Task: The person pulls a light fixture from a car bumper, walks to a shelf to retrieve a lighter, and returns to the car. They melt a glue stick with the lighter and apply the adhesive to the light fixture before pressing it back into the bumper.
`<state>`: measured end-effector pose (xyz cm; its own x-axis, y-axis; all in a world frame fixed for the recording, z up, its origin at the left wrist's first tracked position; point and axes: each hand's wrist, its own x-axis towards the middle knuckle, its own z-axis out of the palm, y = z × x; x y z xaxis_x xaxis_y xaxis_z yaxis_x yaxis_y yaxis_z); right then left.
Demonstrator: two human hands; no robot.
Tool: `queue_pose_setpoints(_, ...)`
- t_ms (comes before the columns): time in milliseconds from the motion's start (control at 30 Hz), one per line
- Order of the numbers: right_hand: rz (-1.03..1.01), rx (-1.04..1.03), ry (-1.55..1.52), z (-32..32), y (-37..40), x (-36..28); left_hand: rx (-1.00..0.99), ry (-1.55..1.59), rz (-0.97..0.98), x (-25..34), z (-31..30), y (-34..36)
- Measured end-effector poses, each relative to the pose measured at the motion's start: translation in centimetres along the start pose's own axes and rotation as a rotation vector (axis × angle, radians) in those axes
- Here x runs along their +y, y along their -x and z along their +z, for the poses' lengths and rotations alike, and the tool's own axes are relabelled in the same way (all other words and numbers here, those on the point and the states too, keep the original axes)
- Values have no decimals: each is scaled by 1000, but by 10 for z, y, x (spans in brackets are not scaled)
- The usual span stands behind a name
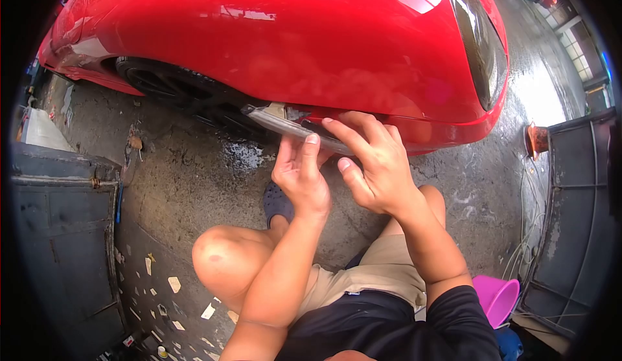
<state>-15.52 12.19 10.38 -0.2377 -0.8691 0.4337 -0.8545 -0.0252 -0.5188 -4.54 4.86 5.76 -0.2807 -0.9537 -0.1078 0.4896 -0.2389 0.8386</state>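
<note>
A glossy red car body (311, 44) fills the top of the view, with a dark wheel (188, 92) under its arch. A long greyish trim piece (282, 123) juts out at the lower edge of the body, beside the wheel. My left hand (303, 170) grips this piece from below, its thumb on the outer face. To the right, my right hand (372, 160) is at the body's lower edge with its fingers apart, index fingertip by the piece, and nothing shows in its grasp. The inner side of the piece is partly hidden.
Dark metal panels stand at the left (65, 231) and right (573, 218). A pink bucket (499, 299) lies at the lower right. Paper scraps (174, 284) dot the wet concrete floor (175, 192). An orange object (536, 141) is by the right panel.
</note>
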Motion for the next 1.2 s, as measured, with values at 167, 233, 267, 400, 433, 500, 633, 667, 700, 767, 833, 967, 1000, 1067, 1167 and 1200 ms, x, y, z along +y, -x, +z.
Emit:
queue_pose_setpoints(167,-25,-42,81,4,-5,0,-10,-7,8,0,0,0)
queue_pose_setpoints(233,-36,-34,102,3,-3,1,-9,-7,5,0,-1,0)
queue_pose_setpoints(267,-42,-31,113,2,-2,2,-7,-3,0,0,-1,0)
queue_pose_setpoints(400,18,-46,51,-1,4,4,-3,8,7,-2,-1,0)
queue_pose_setpoints(433,27,-48,31,-2,5,5,-6,7,12,-3,-2,0)
queue_pose_setpoints(500,52,-57,-13,-5,6,7,-14,4,23,-3,-2,-1)
queue_pose_setpoints(633,176,-73,-296,-8,13,14,18,-4,18,0,2,1)
queue_pose_setpoints(667,221,-75,-414,-8,16,16,20,-1,24,-1,2,1)
queue_pose_setpoints(700,259,-68,-580,-8,19,18,22,1,30,-2,2,1)
queue_pose_setpoints(767,329,-54,-914,-9,23,21,16,6,31,-2,1,1)
queue_pose_setpoints(833,370,-80,-970,-13,25,24,7,9,29,-2,1,0)
queue_pose_setpoints(967,407,-76,-1014,-10,25,23,36,75,35,1,7,2)
queue_pose_setpoints(1000,417,-78,-1030,-8,25,24,33,74,32,1,7,2)
queue_pose_setpoints(1067,386,-69,-959,-4,24,23,28,72,27,0,5,2)
queue_pose_setpoints(1167,369,-63,-884,0,22,19,19,5,15,-2,1,1)
queue_pose_setpoints(1200,369,-62,-864,0,21,18,33,7,14,-3,1,1)
